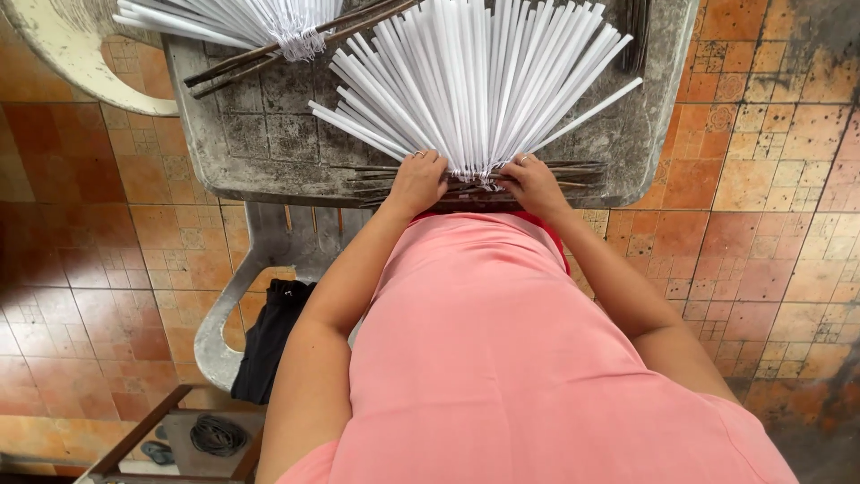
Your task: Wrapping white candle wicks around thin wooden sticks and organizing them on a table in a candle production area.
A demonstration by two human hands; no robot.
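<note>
A fan of several white strips (475, 76) spreads out on a worn grey plastic table (269, 143), tied together at its base over thin dark sticks (573, 170). My left hand (417, 179) presses on the sticks just left of the tied base, a ring on one finger. My right hand (533, 182) grips the sticks on the right of the base, fingers curled over them. A second bundle of white strips (224, 20), bound to dark sticks, lies at the table's far left.
A pale plastic chair (63, 54) stands at the top left. A grey chair (242, 287) with a black cloth (269, 341) sits below the table, left of my body. A wooden frame (134, 439) with dark items is on the orange tiled floor (770, 224).
</note>
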